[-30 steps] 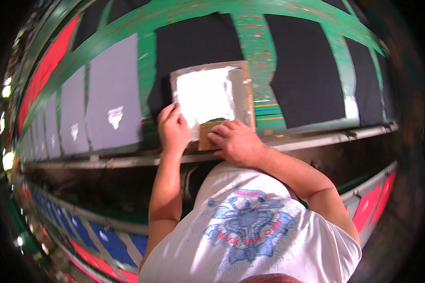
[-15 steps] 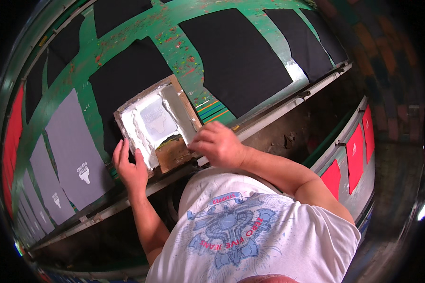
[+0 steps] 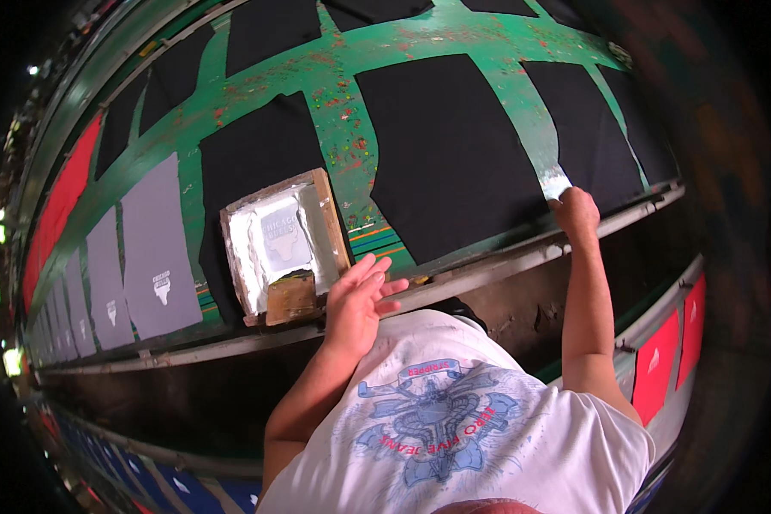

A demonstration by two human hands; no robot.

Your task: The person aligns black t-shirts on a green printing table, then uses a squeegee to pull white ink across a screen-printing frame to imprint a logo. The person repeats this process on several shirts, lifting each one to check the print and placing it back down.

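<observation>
A wood-framed printing screen [image 3: 323,197] lies on a black fabric panel [image 3: 257,137] close to the near edge of the green, paint-specked worktop [image 3: 347,133], its mesh streaked with white ink and a brown squeegee [image 3: 291,301] resting inside its near end. The left hand [image 3: 357,301] is just beside the screen's near right corner, its fingers loosely spread and holding nothing visible. The right hand [image 3: 576,210] reaches to the worktop's near edge farther right, by a glossy pale patch [image 3: 555,185] between a large black panel [image 3: 454,154] and a narrower one [image 3: 587,124]; its fingers are bent, and whether they grip anything cannot be told. Toward the worktop's left end lie grey panels [image 3: 158,248] with white horned-head prints, and a red panel [image 3: 64,201] sits nearer the far edge. A pale rail [image 3: 488,274] runs along the near edge.
</observation>
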